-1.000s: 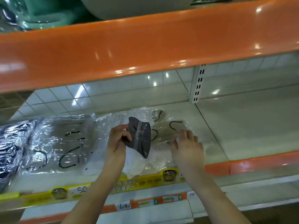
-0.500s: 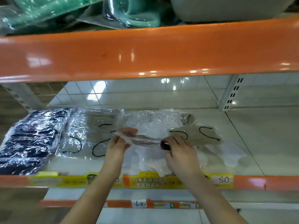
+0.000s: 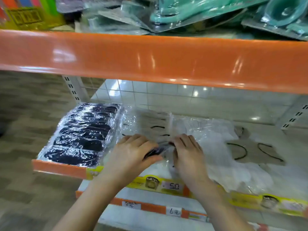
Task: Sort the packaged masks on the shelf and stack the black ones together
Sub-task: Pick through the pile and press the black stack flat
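A packaged black mask [image 3: 154, 151] lies edge-on between my hands, over the middle of the shelf. My left hand [image 3: 131, 152] grips its left end with curled fingers. My right hand [image 3: 186, 149] pinches its right end. A wrapped stack of black masks [image 3: 83, 132] fills the shelf's left end, just left of my left hand. Behind my hands lies a clear pack of grey masks with black ear loops [image 3: 150, 124]. Loose grey masks [image 3: 253, 151] rest to the right, and white packaged masks [image 3: 221, 160] spread between them and my right hand.
The orange front rail of the upper shelf [image 3: 150, 60] hangs low over the work area, with teal packaged goods [image 3: 183, 12] on top. Yellow price strips [image 3: 173, 185] line the shelf's front edge. A white slotted upright [image 3: 295, 117] stands at the back right.
The view has swung left and both hands have carried the black mask leftward, nearer the wrapped black stack. A second ago only my left hand held it, upright; now both hold it flat.
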Tool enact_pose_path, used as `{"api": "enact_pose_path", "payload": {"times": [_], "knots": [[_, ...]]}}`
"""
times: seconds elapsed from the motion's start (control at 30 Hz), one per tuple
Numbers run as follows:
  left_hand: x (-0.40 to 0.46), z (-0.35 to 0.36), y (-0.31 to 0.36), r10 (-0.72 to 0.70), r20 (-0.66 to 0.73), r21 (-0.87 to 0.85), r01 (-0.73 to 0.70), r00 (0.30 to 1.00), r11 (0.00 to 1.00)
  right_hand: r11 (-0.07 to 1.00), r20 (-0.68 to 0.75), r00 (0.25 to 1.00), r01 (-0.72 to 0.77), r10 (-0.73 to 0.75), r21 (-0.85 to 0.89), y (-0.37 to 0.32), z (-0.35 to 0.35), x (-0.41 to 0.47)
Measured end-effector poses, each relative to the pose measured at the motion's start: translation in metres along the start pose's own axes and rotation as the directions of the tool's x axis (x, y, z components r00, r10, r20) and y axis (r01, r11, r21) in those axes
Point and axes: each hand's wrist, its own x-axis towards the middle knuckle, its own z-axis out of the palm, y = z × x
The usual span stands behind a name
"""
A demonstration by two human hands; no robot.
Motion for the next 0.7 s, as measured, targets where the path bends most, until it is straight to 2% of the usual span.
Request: {"api": "enact_pose_path", "payload": {"times": [0.1, 0.17, 0.3, 0.4, 0.53, 0.6, 0.7], "knots": [[-0.019, -0.003, -0.029, 0.025, 0.053, 0.016, -0.026, 0.998, 1.0, 0.999, -0.049, 0.998, 0.037, -0.036, 0.015, -0.035, 0.01, 0.01], [-0.031, -0.007, -0.045, 0.015, 0.029, 0.053, -0.016, 0.999, 0.998, 0.998, -0.094, 0.994, 0.061, -0.058, 0.02, -0.061, 0.016, 0.017], [-0.06, -0.017, -0.086, -0.028, -0.216, 0.008, 0.031, 0.976, 0.999, 0.988, -0.151, 0.981, 0.131, -0.118, 0.077, -0.111, 0.033, 0.028], [-0.084, -0.024, -0.124, -0.048, -0.347, 0.047, 0.068, 0.937, 0.997, 0.98, -0.099, 0.991, 0.107, -0.092, 0.169, -0.141, 0.049, 0.033], [-0.11, -0.027, -0.17, -0.059, -0.391, 0.076, 0.096, 0.918, 0.992, 0.974, -0.088, 0.991, 0.115, -0.099, 0.194, -0.171, 0.071, 0.04], [-0.12, -0.024, -0.188, -0.117, -0.396, 0.099, 0.169, 0.911, 0.981, 0.974, -0.086, 0.986, 0.156, -0.144, 0.163, -0.184, 0.082, 0.042], [-0.137, -0.013, -0.207, -0.233, -0.322, 0.105, 0.279, 0.918, 0.955, 0.96, -0.047, 0.97, 0.242, -0.238, 0.142, -0.198, 0.101, 0.036]]}}
